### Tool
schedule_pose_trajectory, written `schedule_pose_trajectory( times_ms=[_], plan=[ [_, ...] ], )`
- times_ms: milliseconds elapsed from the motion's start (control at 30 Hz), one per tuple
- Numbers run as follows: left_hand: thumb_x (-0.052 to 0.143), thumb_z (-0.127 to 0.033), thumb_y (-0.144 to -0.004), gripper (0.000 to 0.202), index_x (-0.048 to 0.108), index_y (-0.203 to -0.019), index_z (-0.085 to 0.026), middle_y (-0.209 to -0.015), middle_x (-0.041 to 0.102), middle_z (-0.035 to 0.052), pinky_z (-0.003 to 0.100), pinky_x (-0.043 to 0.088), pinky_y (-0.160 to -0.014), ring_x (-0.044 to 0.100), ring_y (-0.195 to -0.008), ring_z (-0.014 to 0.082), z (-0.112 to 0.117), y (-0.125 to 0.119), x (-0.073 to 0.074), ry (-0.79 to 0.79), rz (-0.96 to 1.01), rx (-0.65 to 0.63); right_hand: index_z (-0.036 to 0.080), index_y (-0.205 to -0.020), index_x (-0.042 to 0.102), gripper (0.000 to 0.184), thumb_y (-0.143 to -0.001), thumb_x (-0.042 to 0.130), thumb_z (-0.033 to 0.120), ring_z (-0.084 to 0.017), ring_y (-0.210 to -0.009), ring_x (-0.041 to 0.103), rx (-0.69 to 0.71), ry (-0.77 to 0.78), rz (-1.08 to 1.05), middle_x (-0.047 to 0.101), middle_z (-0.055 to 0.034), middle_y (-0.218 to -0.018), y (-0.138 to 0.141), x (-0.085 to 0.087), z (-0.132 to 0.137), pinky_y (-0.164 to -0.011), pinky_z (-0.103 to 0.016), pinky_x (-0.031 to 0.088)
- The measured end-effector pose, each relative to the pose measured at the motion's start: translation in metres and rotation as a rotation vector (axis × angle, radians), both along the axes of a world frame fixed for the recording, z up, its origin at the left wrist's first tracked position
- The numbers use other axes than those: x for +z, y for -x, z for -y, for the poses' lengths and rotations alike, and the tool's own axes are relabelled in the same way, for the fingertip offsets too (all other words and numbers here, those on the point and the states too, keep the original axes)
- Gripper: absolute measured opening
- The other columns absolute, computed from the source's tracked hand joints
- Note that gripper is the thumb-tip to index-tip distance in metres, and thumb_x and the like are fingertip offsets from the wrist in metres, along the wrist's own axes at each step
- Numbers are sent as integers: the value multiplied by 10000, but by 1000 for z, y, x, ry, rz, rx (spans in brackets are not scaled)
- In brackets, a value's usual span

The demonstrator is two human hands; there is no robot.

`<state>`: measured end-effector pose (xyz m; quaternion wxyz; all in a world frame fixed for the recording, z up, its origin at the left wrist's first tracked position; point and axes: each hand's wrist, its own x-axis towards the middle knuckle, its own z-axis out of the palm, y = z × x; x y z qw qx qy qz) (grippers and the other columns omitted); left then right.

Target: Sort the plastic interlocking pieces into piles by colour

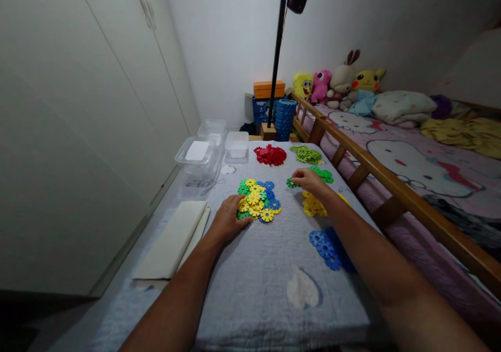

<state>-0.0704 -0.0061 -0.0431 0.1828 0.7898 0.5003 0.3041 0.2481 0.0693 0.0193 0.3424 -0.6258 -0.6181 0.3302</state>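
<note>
A mixed pile of yellow, green and blue plastic snowflake discs lies mid-table. My left hand rests at its left edge, thumb and fingers spread apart around the side of the pile. To the right, my right hand pinches a green snowflake disc between thumb and fingers. Just beyond that hand is a bright green pile. Nearer me, partly hidden by my right forearm, are a yellow pile and a blue pile. Farther back sit a red pile and a light green pile.
Clear plastic containers stand at the table's back left, one with a white label. A folded cream sheet lies at left. The wooden bed rail borders the right side; a black pole rises behind the table.
</note>
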Motion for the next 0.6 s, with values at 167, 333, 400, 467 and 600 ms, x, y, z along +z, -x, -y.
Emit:
schedule_pose_trajectory(
  times_ms=[167, 333, 400, 467, 600],
  plan=[
    [811, -301, -718, 650, 573, -1307, -161, -1308, 633, 141, 495, 479, -1078, 591, -1226, 313, -1, 0, -2, -3, -6, 0, 178, -641, 605, 88, -655, 690, 194, -109, -493, 484, -336, 49, -42, 535, 38, -500, -76, 1, -13, -483, -219, 350],
    [808, -319, -721, 641, 579, -1306, -191, -1309, 635, 128, 496, 482, -1078, 596, -1228, 312, -1, 0, -2, -20, 0, 3, 165, -620, 630, 70, -627, 699, 167, -111, -507, 485, -401, 59, 19, 562, 24, -524, -108, -13, -18, -498, -230, 357],
    [808, -318, -723, 643, 578, -1309, -190, -1313, 634, 129, 493, 480, -1082, 594, -1233, 311, 0, 0, -2, -15, -6, 3, 170, -617, 635, 83, -629, 713, 194, -117, -501, 491, -416, 69, 89, 565, 22, -518, -109, -19, -20, -497, -235, 359],
    [809, -324, -727, 644, 577, -1310, -182, -1316, 633, 134, 490, 479, -1086, 591, -1238, 312, 1, 0, 0, -5, -15, -1, 175, -617, 637, 101, -634, 722, 229, -124, -493, 496, -440, 80, 170, 563, 19, -509, -107, -25, -22, -495, -241, 362],
    [810, -329, -731, 646, 577, -1312, -169, -1321, 631, 143, 491, 473, -1092, 585, -1243, 314, 1, 0, 3, 4, -27, 2, 174, -637, 649, 45, -634, 692, 188, -134, -539, 532, -458, 41, 290, 619, -6, -585, -105, -31, -24, -512, -242, 366]
  ],
)
